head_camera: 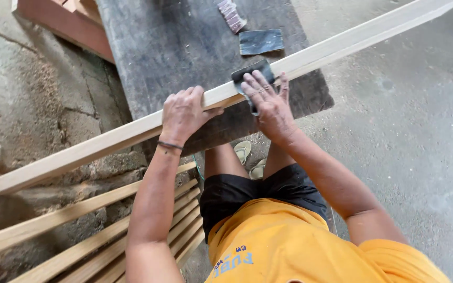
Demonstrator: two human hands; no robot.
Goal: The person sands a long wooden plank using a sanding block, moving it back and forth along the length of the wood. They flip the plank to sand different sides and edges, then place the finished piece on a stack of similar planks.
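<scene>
While the long, pale, square-edged wooden strip point(132, 133) lies across the dark, worn wooden tabletop point(163, 47), its long axis runs on a slant from the lower left of the view up to the upper right, passing directly under both hands. The left hand point(183, 112) is clenched over the strip, fingers curled across its top and far edge, thumb on the near side, pinning it to the tabletop. The right hand point(268, 102) lies just beside it, further up the strip, fingers spread flat and pressing a dark sheet of sandpaper point(252, 73) that is folded over the wood; it grips nothing in a fist, holding the sheet by downward pressure alone. The two hands are near each other but apart, a short bare stretch of wood between them.

The strip overhangs the tabletop at both ends, the lower left end reaching out over the rough concrete floor point(410, 120). Most of its length towards the upper right lies beyond the right hand, which is the nearer one to that stretch.

A spare dark sandpaper sheet point(260, 41) rests on the tabletop beyond the strip, and a stack of similar pale wooden strips point(79, 246) lies on the floor at the person's left.
</scene>
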